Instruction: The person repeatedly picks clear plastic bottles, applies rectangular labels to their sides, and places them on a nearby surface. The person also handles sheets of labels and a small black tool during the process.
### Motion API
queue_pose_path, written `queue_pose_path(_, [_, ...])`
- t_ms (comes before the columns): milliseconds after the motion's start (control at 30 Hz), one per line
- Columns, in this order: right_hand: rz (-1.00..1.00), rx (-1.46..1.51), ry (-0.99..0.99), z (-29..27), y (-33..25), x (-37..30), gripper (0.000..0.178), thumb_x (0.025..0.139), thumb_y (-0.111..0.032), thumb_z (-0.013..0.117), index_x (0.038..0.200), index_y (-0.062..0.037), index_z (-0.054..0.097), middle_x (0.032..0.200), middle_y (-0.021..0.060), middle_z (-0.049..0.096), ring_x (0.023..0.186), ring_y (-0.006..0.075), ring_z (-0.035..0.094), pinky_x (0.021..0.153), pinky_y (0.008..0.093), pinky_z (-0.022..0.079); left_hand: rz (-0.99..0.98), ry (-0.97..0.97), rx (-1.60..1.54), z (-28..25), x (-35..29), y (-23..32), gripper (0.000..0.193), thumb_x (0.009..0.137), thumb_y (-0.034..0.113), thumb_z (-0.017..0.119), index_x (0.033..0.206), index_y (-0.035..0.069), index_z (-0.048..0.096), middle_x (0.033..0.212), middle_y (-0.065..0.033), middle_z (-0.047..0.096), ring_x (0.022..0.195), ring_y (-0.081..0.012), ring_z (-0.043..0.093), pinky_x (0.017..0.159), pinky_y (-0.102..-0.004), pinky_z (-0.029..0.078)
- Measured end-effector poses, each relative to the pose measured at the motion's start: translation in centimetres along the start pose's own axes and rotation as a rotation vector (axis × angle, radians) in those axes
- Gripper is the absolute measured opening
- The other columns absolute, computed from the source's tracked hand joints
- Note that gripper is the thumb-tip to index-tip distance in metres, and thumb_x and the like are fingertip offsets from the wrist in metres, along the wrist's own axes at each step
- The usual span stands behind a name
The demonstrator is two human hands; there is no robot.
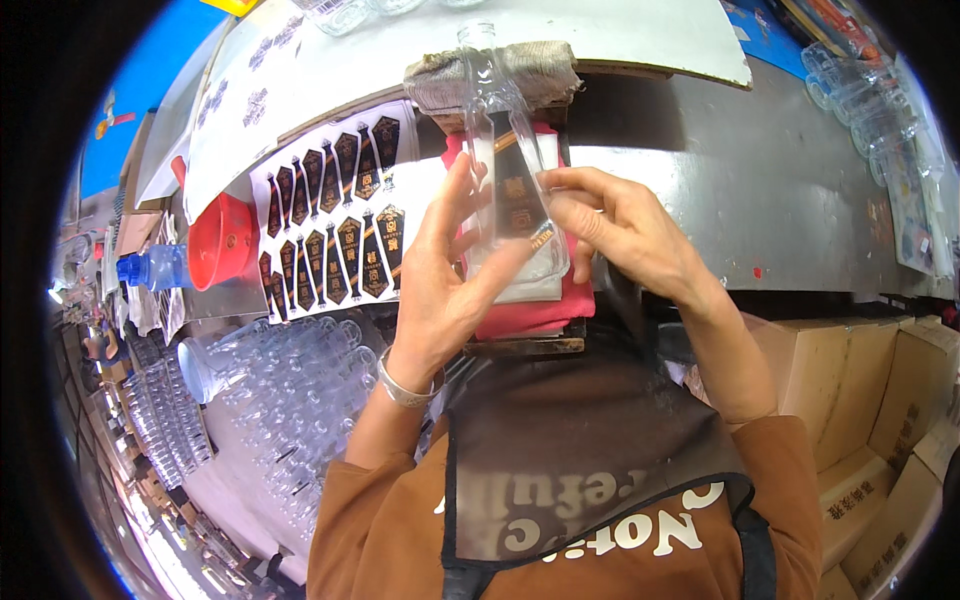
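Observation:
A clear glass bottle (484,85) lies with its neck pointing away from me, propped on a folded cloth pad (545,75). Its body rests over a white cloth on a pink one (575,305). On its upper face is a dark tie-shaped label (515,180) with gold print. My left hand (440,300) grips the bottle's left side, fingers along the edge and thumb across the label's lower end. From the right, my right hand (635,230) has its fingers curled, with thumb and fingertips against the bottle's right edge. Some right fingertips are hidden.
Left of the bottle lies a sheet of matching labels (330,215), with a red bowl (222,240) beside it. Many clear bottles (300,400) stand lower left; more glassware (865,105) is at far right. Open cardboard boxes (840,385) stand right of me. A white board (640,40) spans the back.

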State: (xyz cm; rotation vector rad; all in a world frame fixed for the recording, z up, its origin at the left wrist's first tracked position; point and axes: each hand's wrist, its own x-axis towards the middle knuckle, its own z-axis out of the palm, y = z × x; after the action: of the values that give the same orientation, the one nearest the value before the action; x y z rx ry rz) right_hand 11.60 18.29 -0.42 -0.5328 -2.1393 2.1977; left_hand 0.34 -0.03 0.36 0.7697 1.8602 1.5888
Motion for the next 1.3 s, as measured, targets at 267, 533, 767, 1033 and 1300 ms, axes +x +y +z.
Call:
queue_pose_path(267, [-0.067, 0.014, 0.073, 1.0, 1.0, -0.5, 0.048, 0.098, -0.019, 0.064, 0.135, 0.0102, 0.052, 0.111, 0.0183, 0.067, 0.061, 0.0105, 0.062, 0.06, 0.026, 0.054, 0.024, 0.037, -0.075, 0.7, 0.0, -0.4, 0.075, 0.092, 0.012, 0.073, 0.154, 0.0, 0.033, 0.149, -0.0218, 0.046, 0.132, -0.0303, 0.053, 0.106, -0.0409, 0.047])
queue_pose_path(533, [-0.115, 0.02, 0.11, 1.4, 1.5, -0.3, 0.047, 0.097, -0.02, 0.067, 0.132, 0.0101, 0.054, 0.111, 0.016, 0.067, 0.065, 0.009, 0.061, 0.058, 0.0253, 0.054, 0.015, 0.038, -0.191, 0.3, 0.2, -0.7, 0.061, 0.098, 0.01, 0.066, 0.152, -0.001, 0.039, 0.146, -0.0214, 0.049, 0.132, -0.0282, 0.053, 0.107, -0.0374, 0.045])
queue_pose_path(767, [-0.115, 0.014, 0.134, 1.5, 1.6, -0.1, 0.046, 0.098, -0.022, 0.067, 0.129, 0.0097, 0.056, 0.112, 0.0144, 0.067, 0.069, 0.0078, 0.061, 0.057, 0.0249, 0.055, 0.016, 0.054, -0.205, 0.4, 0.3, -1.0, 0.062, 0.097, 0.009, 0.067, 0.151, -0.001, 0.039, 0.145, -0.0215, 0.049, 0.131, -0.0282, 0.053, 0.107, -0.0373, 0.045])
queue_pose_path(1033, [-0.102, 0.019, 0.12, 1.5, 1.6, -0.2, 0.047, 0.098, -0.023, 0.067, 0.129, 0.0091, 0.056, 0.111, 0.0142, 0.068, 0.071, 0.0069, 0.06, 0.059, 0.0241, 0.054, 0.024, 0.046, -0.216, 0.3, 0.4, -1.1, 0.063, 0.096, 0.011, 0.069, 0.151, -0.001, 0.04, 0.144, -0.0208, 0.05, 0.131, -0.0281, 0.053, 0.107, -0.0377, 0.046])
queue_pose_path(1300, [-0.138, -0.011, 0.12, 1.3, 2.1, 0.0, 0.045, 0.099, -0.023, 0.065, 0.131, 0.0075, 0.056, 0.11, 0.0144, 0.068, 0.069, 0.0077, 0.062, 0.058, 0.0234, 0.054, 0.033, 0.052, -0.192, 0.5, 0.5, -1.0, 0.063, 0.096, 0.011, 0.069, 0.15, -0.001, 0.04, 0.144, -0.0205, 0.05, 0.129, -0.028, 0.054, 0.106, -0.0376, 0.047])
